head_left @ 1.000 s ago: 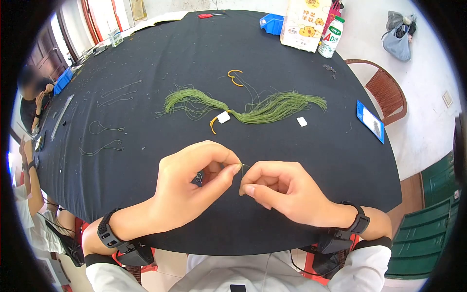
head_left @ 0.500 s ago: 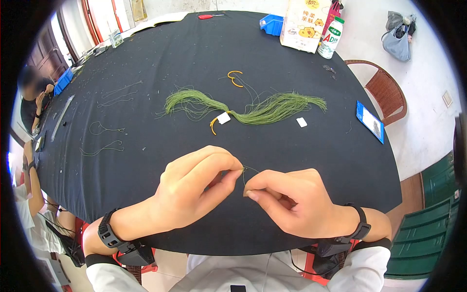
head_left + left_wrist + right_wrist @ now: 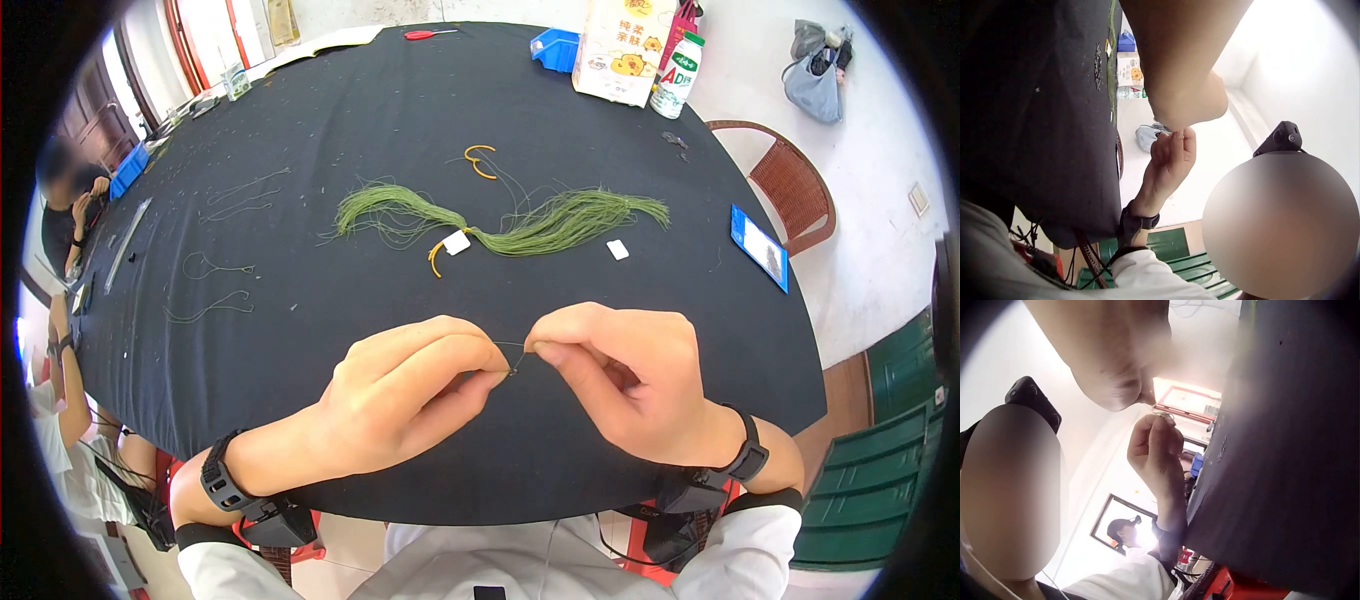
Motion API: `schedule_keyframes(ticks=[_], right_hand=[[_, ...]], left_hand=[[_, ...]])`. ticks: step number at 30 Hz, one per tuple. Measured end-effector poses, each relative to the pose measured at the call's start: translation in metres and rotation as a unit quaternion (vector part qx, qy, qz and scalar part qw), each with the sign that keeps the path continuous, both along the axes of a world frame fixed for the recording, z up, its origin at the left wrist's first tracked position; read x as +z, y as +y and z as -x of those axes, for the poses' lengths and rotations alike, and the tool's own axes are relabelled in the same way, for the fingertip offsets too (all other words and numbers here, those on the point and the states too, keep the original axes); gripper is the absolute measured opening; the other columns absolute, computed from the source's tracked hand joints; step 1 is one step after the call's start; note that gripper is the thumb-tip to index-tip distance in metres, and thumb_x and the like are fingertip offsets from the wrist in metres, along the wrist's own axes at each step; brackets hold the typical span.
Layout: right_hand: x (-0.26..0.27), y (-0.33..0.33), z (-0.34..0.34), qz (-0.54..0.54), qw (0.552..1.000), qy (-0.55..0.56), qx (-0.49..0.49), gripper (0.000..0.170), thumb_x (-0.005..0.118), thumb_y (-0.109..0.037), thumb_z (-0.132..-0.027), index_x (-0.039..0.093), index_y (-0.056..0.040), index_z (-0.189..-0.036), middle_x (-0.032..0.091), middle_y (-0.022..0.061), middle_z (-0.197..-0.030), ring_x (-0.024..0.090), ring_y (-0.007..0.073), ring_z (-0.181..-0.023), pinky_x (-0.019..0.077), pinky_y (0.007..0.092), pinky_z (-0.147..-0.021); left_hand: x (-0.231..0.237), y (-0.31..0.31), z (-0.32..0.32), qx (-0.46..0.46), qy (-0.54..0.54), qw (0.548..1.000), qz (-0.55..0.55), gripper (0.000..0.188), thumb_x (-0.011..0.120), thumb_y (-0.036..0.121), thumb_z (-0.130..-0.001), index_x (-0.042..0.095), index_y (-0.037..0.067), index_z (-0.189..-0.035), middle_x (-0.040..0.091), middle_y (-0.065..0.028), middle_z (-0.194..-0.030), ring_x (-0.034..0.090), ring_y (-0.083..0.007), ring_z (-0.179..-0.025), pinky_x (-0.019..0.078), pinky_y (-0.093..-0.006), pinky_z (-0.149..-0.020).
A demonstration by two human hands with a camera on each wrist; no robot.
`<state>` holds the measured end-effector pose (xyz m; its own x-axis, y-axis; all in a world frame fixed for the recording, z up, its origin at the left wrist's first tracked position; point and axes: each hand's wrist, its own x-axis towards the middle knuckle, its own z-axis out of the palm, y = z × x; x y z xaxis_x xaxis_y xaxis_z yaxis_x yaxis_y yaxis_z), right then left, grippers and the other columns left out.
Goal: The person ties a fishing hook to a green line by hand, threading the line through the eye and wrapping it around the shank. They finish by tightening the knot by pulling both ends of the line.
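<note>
Over the near part of the black-covered table, my left hand (image 3: 410, 390) pinches a thin green thread (image 3: 511, 344) between thumb and forefinger. A small dark knot or loop shows at those fingertips. Just to the right and slightly higher, my right hand (image 3: 630, 380) pinches another part of the thread, with a short stretch spanning the gap. In the right wrist view, a small loop (image 3: 1166, 416) shows at the left fingertips. Beyond the hands lies a bundle of green threads (image 3: 570, 228), tied at its middle, with a white tag (image 3: 456, 242).
Several tied thread loops (image 3: 222, 305) lie on the left. An orange ring (image 3: 481, 160) and a white square (image 3: 617, 249) are near the bundle. A blue packet (image 3: 760, 249) lies at the right edge. At the back stand a blue bin (image 3: 555, 50) and a bottle (image 3: 677, 77).
My right hand has moved up and to the right, drawing the thread across. My left hand has shifted slightly down and right, still pinching.
</note>
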<state>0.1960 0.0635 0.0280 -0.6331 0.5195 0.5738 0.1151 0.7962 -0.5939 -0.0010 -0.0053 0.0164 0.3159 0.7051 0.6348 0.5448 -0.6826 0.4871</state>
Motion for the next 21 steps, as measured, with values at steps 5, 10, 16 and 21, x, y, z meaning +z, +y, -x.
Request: schedule_keyframes(ticks=[5, 10, 16, 21], right_hand=[[0.0008, 0.0046, 0.0001, 0.012, 1.0, -0.003, 0.002, 0.008, 0.062, 0.0, -0.081, 0.062, -0.006, -0.086, 0.059, 0.0064, -0.064, 0.054, 0.0166, -0.047, 0.0387, 0.0266, -0.044], [-0.0015, 0.007, 0.0019, 0.019, 1.0, 0.003, 0.01, 0.007, 0.062, 0.0, -0.081, 0.061, -0.0055, -0.086, 0.059, 0.0067, -0.064, 0.054, 0.0165, -0.047, 0.0389, 0.0262, -0.044], [-0.0004, 0.0066, 0.0006, 0.077, 0.997, -0.015, 0.024, 0.005, 0.061, -0.001, -0.084, 0.06, -0.0047, -0.088, 0.056, 0.0057, -0.062, 0.051, 0.0098, -0.045, 0.0364, 0.0242, -0.043], [0.0014, 0.0067, -0.0029, 0.092, 0.995, -0.044, 0.023, 0.005, 0.061, -0.002, -0.084, 0.06, -0.0046, -0.088, 0.053, 0.0039, -0.059, 0.046, 0.0054, -0.044, 0.034, 0.0224, -0.042]], left_hand=[[0.0003, -0.0004, -0.0007, -0.011, -0.011, 1.0, 0.018, 0.02, 0.066, -0.008, -0.071, 0.059, -0.002, -0.089, 0.061, -0.0101, -0.083, 0.06, -0.0222, -0.065, 0.0483, -0.0293, -0.053], [0.0008, -0.0008, -0.0013, -0.018, -0.029, 0.999, 0.039, 0.019, 0.066, -0.008, -0.073, 0.06, -0.001, -0.089, 0.061, -0.0085, -0.083, 0.059, -0.0179, -0.063, 0.0475, -0.0274, -0.051], [0.0002, -0.0024, -0.0016, -0.003, -0.057, 0.995, 0.078, 0.018, 0.067, -0.008, -0.073, 0.062, 0.0, -0.089, 0.062, -0.0067, -0.082, 0.056, -0.0106, -0.06, 0.0445, -0.0229, -0.05], [-0.0015, -0.0032, 0.0024, -0.004, -0.085, 0.988, 0.127, 0.017, 0.065, -0.01, -0.074, 0.063, -0.002, -0.089, 0.063, -0.0103, -0.087, 0.057, -0.0091, -0.066, 0.0446, -0.0212, -0.055]])
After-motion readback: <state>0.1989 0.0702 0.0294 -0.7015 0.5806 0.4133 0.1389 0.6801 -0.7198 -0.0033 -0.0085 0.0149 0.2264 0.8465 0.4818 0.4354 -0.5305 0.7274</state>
